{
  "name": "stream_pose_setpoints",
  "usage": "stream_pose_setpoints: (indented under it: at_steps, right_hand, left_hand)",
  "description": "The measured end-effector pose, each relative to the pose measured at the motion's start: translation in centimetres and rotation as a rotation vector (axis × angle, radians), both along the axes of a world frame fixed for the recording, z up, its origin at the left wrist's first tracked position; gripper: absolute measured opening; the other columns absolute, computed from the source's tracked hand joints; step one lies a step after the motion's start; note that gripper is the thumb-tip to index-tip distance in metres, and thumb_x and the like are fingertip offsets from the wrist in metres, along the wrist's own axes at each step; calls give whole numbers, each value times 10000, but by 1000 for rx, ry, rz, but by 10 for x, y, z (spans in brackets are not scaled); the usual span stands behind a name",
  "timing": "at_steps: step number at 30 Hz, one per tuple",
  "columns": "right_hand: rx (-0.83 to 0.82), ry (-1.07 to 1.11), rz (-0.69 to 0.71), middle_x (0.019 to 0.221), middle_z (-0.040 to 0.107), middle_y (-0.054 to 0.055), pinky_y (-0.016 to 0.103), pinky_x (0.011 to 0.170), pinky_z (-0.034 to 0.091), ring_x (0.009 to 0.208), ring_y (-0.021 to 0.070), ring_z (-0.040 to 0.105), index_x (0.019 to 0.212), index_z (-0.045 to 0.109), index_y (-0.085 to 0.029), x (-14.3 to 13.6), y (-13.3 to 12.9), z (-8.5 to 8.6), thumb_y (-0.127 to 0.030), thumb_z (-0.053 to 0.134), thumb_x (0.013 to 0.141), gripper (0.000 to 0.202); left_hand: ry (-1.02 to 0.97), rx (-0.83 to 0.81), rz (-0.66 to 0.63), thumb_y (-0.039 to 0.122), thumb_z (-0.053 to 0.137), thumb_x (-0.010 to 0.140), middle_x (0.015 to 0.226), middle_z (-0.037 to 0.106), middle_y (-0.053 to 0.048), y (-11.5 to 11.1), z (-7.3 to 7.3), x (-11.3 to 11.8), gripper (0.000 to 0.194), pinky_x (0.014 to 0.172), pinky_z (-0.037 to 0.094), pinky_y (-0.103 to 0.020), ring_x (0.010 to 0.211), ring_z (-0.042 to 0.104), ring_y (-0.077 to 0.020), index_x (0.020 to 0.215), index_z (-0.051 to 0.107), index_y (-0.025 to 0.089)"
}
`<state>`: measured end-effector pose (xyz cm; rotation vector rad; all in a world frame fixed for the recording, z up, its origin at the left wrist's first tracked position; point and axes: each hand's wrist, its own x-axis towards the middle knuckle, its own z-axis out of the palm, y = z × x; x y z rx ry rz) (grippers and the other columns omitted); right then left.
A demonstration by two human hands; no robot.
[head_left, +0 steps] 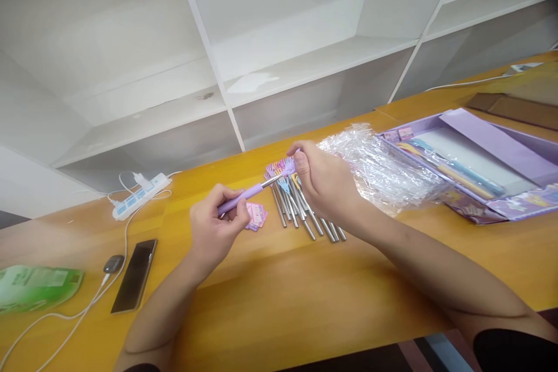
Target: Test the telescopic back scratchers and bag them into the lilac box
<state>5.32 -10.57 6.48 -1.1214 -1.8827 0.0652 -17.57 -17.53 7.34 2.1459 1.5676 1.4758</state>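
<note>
Between both hands, above the wooden table, is a slim pen with a purple barrel (244, 199) and a silver shaft (274, 178). My left hand (217, 222) is closed round the purple barrel, thumb and fingers pinching it. At the upper end, my right hand (320, 177) grips the pen's purple top (289, 168), partly hidden by its fingers. Below and behind the right hand lies a pile of silver pen pieces (300, 206) with colourful decorated ends. Small pink printed cards (257, 216) rest on the table just beyond my left hand.
A heap of clear plastic sleeves (379, 168) lies right of the pile, beside a purple box (462, 128) holding pens. To the left are a phone (134, 276), a dark earbud case (114, 264), a power strip (142, 196), cables and a green packet (39, 288). White shelves (305, 64) stand behind.
</note>
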Motion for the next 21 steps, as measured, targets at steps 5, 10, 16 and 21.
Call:
stream_pose_setpoints:
  at_steps: [5, 10, 16, 21]
  right_hand:
    - [14, 1, -18, 748, 686, 36, 315, 622, 353, 692, 187, 639, 1089, 611, -193, -2, -5, 0, -430, 221, 1145, 460]
    - [24, -12, -9, 809, 715, 55, 316, 630, 375, 717, 186, 656, 1124, 629, -178, 3, -7, 5, -431, 205, 1150, 494]
    - [53, -276, 108, 1018, 749, 99, 323, 629, 402, 758, 211, 659, 1417, 565, -159, 25, -8, 19, -616, 389, 1102, 583]
    - [82, -471, 111, 1194, 677, 111, 308, 601, 357, 719, 167, 565, 1314, 667, -250, 29, -2, 23, -410, 398, 1118, 369]
  left_hand:
    - [-8, -7, -14, 182, 688, 851, 601, 614, 67, -2, -1, 1, 63, 463, 381, -164, 471, 457, -57, 812, 645, 207]
    - [-22, -43, -45, 181, 697, 871, 624, 608, 60, 0, -1, -5, 35, 489, 391, -173, 508, 479, -68, 871, 682, 212]
    - [-32, -203, -135, 316, 739, 959, 620, 552, 66, 9, 16, -27, 117, 501, 362, -191, 531, 483, -79, 1044, 729, 236]
    - [189, -148, -139, 340, 719, 1001, 803, 708, 29, 12, 22, -39, 142, 554, 396, -218, 607, 566, -91, 1114, 759, 263]
